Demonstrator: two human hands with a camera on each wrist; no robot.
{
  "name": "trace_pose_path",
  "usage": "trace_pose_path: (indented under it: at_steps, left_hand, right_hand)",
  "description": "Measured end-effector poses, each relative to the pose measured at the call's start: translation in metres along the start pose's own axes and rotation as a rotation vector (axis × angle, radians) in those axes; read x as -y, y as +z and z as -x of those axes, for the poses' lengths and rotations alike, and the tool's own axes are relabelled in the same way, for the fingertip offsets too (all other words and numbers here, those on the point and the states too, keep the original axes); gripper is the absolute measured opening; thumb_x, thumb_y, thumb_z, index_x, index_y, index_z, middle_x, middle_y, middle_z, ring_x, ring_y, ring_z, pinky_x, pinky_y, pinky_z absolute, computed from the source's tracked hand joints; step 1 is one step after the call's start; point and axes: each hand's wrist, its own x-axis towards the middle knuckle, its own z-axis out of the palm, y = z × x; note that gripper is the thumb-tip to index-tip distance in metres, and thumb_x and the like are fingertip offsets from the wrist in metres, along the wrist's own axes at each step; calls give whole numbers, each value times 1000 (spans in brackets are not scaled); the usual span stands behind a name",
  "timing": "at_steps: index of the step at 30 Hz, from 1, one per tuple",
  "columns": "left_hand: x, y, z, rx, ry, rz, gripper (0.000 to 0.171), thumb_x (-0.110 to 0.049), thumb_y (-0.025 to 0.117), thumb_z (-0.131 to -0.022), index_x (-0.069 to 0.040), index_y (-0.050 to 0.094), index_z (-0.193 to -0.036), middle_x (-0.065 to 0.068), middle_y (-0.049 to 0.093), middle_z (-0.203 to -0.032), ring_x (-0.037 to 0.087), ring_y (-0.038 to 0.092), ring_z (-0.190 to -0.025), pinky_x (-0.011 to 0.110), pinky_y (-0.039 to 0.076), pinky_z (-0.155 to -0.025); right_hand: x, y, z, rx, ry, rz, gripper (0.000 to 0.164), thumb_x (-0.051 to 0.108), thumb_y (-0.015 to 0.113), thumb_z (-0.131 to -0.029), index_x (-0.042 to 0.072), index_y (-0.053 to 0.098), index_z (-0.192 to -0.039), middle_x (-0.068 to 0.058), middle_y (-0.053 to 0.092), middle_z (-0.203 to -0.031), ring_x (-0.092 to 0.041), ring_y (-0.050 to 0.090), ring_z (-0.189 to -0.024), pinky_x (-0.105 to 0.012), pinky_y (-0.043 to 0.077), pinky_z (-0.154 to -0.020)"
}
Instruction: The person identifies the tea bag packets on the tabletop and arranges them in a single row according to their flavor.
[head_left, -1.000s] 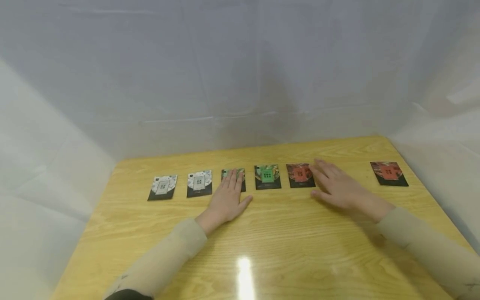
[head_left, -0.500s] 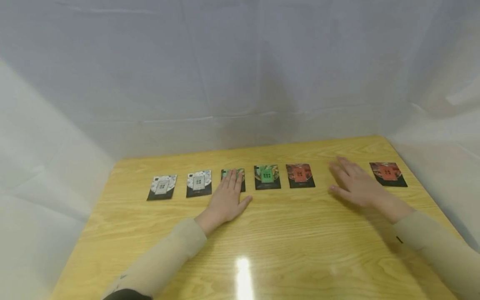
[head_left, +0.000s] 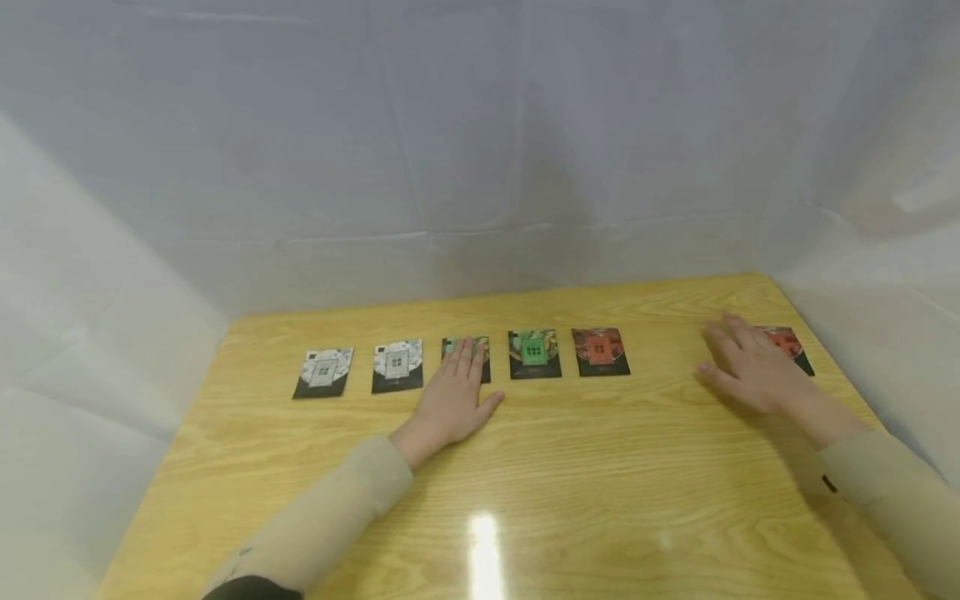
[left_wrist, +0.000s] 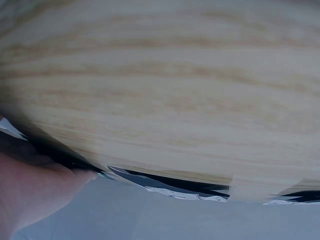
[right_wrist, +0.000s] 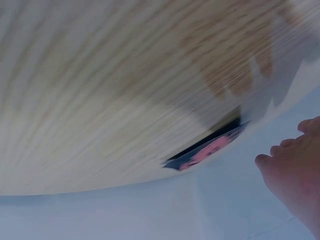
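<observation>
Flat, glossy packets with black lower ends lie in a row across the wooden table. My left hand [head_left: 450, 404] rests with straight fingers on a green packet [head_left: 482, 371], hiding much of it. Right of it lies a second green packet [head_left: 535, 353], followed by a red packet [head_left: 601, 351]. At the row's far right, my right hand [head_left: 757, 371] partly covers another red packet [head_left: 789, 343] in the head view; its fingers are loosely spread and grip nothing. In the right wrist view that hand [right_wrist: 295, 175] is raised off the table, with a red packet [right_wrist: 206, 151] nearby.
Two white packets, one at the row's left end [head_left: 324, 372] and one closer to my left hand [head_left: 398, 366], lie on the wooden table [head_left: 585, 483]. Pale sheeting [head_left: 480, 150] rises behind the table and along both sides. Light glares off the table's front.
My right hand has moved rightward, from beside the inner red packet to the one at the far right, which it now overlaps. The left hand and the packets have stayed put.
</observation>
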Motion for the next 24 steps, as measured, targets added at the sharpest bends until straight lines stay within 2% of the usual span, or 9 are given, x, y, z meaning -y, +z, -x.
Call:
trace_pose_path:
  at_steps: [8,15,20,24]
  left_hand:
    - [0,0,0,-2,5,1,91,-63,29,-111,2,0,-168,27,-3,-176,42,-1,-166,48,3,-137]
    - [1,1,-1,-3,5,5,92,-65,28,-111,2,-1,-168,26,-3,-176,41,-2,-166,48,3,-137]
    - [1,3,-1,-14,7,-5,92,-65,27,-111,2,0,-168,26,-2,-176,42,-1,-166,48,5,-137]
    - [1,2,-1,-10,8,-7,92,-65,28,-111,2,0,-168,27,-2,-176,42,-1,-166,48,5,-137]
  right_hand:
    - [-23,0,11,-17,50,-21,80,44,47,-113,-12,21,-163,-45,10,-168,-69,17,-150,-83,22,-117]
    - [-38,3,25,8,89,-70,85,46,44,-114,-14,10,-164,-47,4,-167,-67,6,-154,-75,4,-129]
    - [-47,7,30,27,105,-80,86,45,42,-114,-15,6,-164,-47,0,-167,-68,2,-153,-79,8,-125]
    - [-52,13,33,59,106,-86,85,46,38,-115,-15,3,-164,-48,-6,-167,-67,-3,-154,-80,6,-125]
